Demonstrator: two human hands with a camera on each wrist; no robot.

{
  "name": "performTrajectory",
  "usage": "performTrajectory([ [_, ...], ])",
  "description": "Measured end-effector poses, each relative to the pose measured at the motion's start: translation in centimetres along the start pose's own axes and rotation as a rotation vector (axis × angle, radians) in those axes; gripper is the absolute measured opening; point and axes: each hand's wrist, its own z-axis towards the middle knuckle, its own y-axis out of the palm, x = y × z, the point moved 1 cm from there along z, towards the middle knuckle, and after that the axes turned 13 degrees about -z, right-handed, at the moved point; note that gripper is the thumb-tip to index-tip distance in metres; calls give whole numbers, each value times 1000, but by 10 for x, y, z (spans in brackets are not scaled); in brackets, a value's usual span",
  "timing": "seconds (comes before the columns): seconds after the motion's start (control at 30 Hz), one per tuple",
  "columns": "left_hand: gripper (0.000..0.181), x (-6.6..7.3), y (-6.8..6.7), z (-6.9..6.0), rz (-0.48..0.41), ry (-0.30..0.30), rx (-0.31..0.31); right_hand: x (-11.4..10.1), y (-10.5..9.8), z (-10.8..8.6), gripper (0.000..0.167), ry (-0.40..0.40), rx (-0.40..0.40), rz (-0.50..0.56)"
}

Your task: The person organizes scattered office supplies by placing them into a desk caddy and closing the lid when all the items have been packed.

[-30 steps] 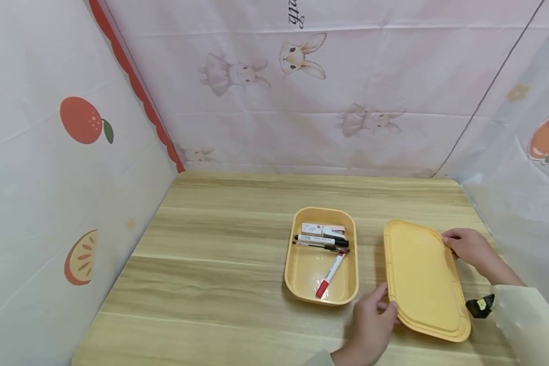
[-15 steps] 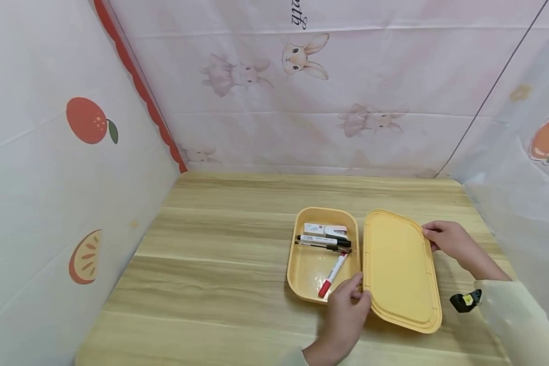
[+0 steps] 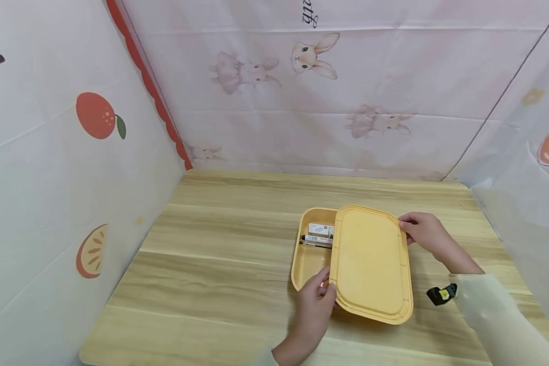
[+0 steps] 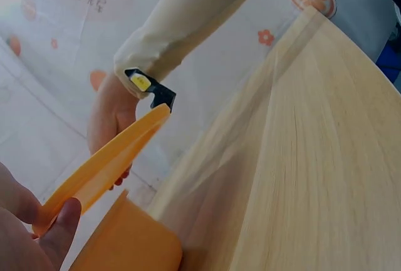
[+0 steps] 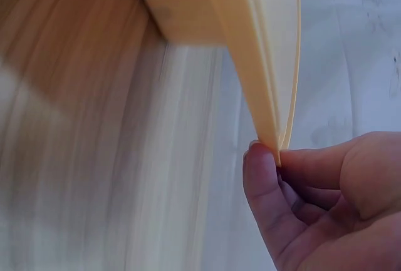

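Note:
Both hands hold a yellow rectangular lid (image 3: 370, 259) by its opposite edges, above the right part of a yellow box (image 3: 309, 263). My left hand (image 3: 312, 307) pinches the lid's near left edge. At the far right edge the thumb and fingers of my right hand (image 3: 424, 233) pinch the rim, as the right wrist view shows. A gap between lid and box shows in the left wrist view. Inside the box's uncovered left part lie a small white carton (image 3: 319, 229), a white marker with a black end (image 3: 317, 239) and a black pen (image 3: 316, 245). The lid hides the rest.
The box stands on a wood-grain table (image 3: 210, 264). A printed curtain (image 3: 274, 132) hangs along the back and both sides. A black wrist mount (image 3: 441, 294) with a yellow mark is on the right sleeve (image 3: 489, 305).
Both hands have carried the lid leftwards, from beside the box to above its right part. The stapler-like item and most of the red-capped marker have gone out of sight beneath it.

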Motion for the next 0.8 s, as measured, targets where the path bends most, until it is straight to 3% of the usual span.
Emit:
performTrajectory([
  [0.27, 40, 2, -28, -3, 86, -29, 34, -26, 14, 13, 35, -17, 6, 19],
  [0.43, 38, 2, -42, -3, 86, 11, 76, -39, 21, 20, 36, -30, -11, 24],
  [0.8, 34, 9, -53, 0, 92, 70, 133, -53, 27, 34, 31, -54, -19, 24],
])
